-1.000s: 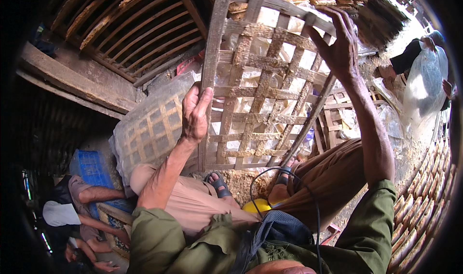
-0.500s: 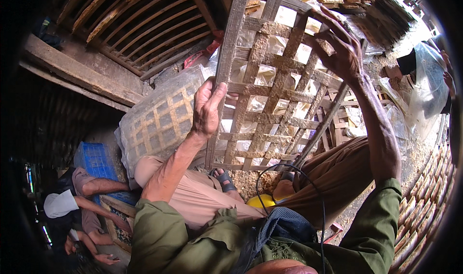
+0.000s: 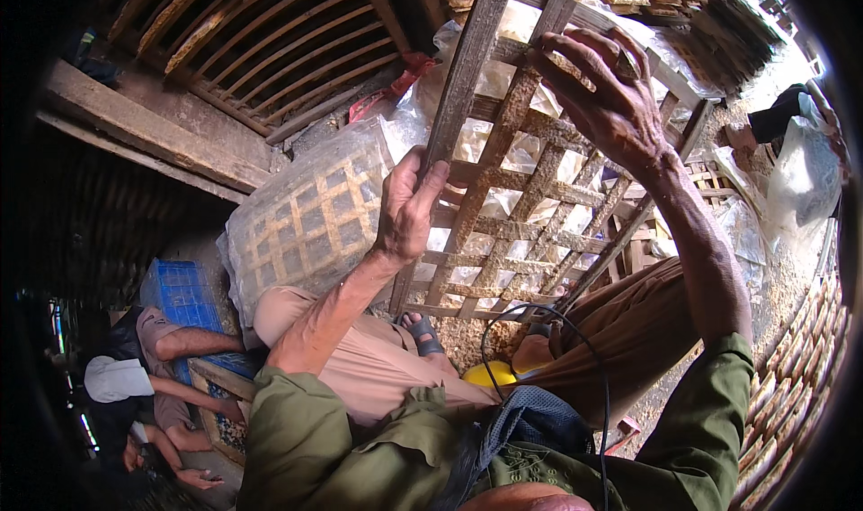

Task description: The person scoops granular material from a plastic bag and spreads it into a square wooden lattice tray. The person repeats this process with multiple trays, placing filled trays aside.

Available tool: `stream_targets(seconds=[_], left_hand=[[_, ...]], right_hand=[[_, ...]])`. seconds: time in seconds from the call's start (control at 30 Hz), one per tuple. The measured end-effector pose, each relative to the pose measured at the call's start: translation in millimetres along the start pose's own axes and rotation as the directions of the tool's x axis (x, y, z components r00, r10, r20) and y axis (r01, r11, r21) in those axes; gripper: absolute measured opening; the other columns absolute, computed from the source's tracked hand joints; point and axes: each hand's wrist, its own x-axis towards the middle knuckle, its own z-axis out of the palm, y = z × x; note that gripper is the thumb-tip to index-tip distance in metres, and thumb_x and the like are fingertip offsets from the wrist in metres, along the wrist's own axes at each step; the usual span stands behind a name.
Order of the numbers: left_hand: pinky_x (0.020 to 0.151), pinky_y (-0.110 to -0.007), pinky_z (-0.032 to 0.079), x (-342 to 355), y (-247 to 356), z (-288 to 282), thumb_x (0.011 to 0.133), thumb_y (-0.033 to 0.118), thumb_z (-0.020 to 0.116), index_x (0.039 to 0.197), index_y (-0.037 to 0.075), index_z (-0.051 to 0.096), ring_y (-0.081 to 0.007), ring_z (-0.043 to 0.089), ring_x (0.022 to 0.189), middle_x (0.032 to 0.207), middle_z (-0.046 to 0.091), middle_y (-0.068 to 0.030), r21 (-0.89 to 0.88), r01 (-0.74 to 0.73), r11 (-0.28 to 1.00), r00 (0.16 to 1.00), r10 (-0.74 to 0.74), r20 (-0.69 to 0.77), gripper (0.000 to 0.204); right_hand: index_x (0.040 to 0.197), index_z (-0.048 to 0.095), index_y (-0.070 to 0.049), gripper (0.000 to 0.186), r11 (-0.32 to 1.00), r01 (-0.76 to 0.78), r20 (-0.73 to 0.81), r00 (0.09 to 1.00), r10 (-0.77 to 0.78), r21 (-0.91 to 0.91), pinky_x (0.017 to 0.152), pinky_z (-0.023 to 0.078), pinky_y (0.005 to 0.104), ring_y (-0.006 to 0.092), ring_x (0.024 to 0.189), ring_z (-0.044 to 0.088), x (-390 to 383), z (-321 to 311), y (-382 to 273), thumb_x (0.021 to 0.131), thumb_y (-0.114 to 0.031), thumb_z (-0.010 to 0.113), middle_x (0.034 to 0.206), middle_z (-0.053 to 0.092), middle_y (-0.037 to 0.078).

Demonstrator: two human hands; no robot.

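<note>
A wooden lattice tray [image 3: 530, 181], its slats crusted with pale grain-like crumbs, is held up tilted in front of me above my legs. My left hand [image 3: 406, 213] is closed around its left side bar, thumb on the near face. Over the upper part of the lattice, my right hand [image 3: 613, 106] is open with fingers spread and bent, the fingertips at a slat near the top. Whether they press on the slat is hard to tell. Behind the tray lie clear plastic sheets, seen through the gaps.
A plastic-covered lattice tray [image 3: 315, 214] stands left of my knee. Beyond it are a slatted wooden rack [image 3: 297, 53] and a blue crate [image 3: 180, 291]. Another person [image 3: 171, 394] sits at lower left. Stacked crusted slats [image 3: 796, 394] line the right. A yellow object [image 3: 488, 373] lies between my feet.
The tray has tilted and its top has shifted right. My left hand moved slightly right with it, while my right hand came left and down across the slats.
</note>
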Motion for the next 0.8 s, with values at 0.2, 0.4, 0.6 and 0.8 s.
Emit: stream_targets(seconds=[0.2, 0.4, 0.6, 0.8], left_hand=[[0.077, -0.027, 0.046, -5.0, -0.7, -0.7, 0.110, 0.027, 0.059, 0.112, 0.004, 0.063, -0.0077, 0.054, 0.085, 0.094, 0.065, -0.0008, 0.025, 0.000, 1.000, 1.000, 0.001, -0.025, 0.024], [0.074, -0.025, 0.042, -0.4, 4.6, 1.0, 0.110, 0.025, 0.058, 0.111, 0.003, 0.063, -0.0063, 0.050, 0.082, 0.090, 0.061, 0.0026, -0.022, 0.018, 1.000, 0.999, -0.019, -0.038, 0.022], [0.082, -0.025, 0.047, 4.4, -0.3, -8.6, 0.111, 0.019, 0.053, 0.118, 0.003, 0.063, -0.0056, 0.056, 0.089, 0.097, 0.063, 0.0015, 0.034, -0.066, 0.997, 0.997, 0.067, -0.026, 0.020], [0.080, -0.026, 0.049, 1.5, 10.5, -2.7, 0.111, 0.018, 0.054, 0.119, 0.002, 0.063, -0.0069, 0.060, 0.087, 0.097, 0.064, 0.0003, 0.054, -0.097, 0.994, 0.995, 0.098, -0.012, 0.021]], right_hand=[[0.137, 0.070, -0.015, 0.053, 0.994, 0.095, -0.009, 0.996, -0.094, 0.053, 0.116, 0.041, 0.0528, 0.0251, 0.127, 0.063, -5.9, -3.0, -2.9, 0.084, -0.016, 0.077, 0.142, 0.066, 0.002], [0.117, 0.074, -0.010, 0.033, 0.984, 0.152, -0.061, 0.987, -0.147, 0.089, 0.112, 0.047, 0.0541, 0.0271, 0.121, 0.067, -8.2, -1.0, 3.0, 0.086, -0.017, 0.081, 0.126, 0.073, 0.005], [0.114, 0.066, -0.010, 0.043, 0.924, -0.227, 0.097, 0.973, 0.207, 0.308, 0.085, 0.058, 0.0428, 0.0293, 0.111, 0.068, -13.0, 3.2, -37.0, 0.085, -0.033, 0.088, 0.119, 0.069, 0.010], [0.108, 0.079, -0.012, 0.014, 0.543, -0.570, 0.414, 0.822, 0.391, 0.617, 0.063, 0.060, 0.0317, 0.0143, 0.072, 0.075, 7.3, -3.2, -40.9, 0.096, -0.019, 0.078, 0.098, 0.079, 0.004]])
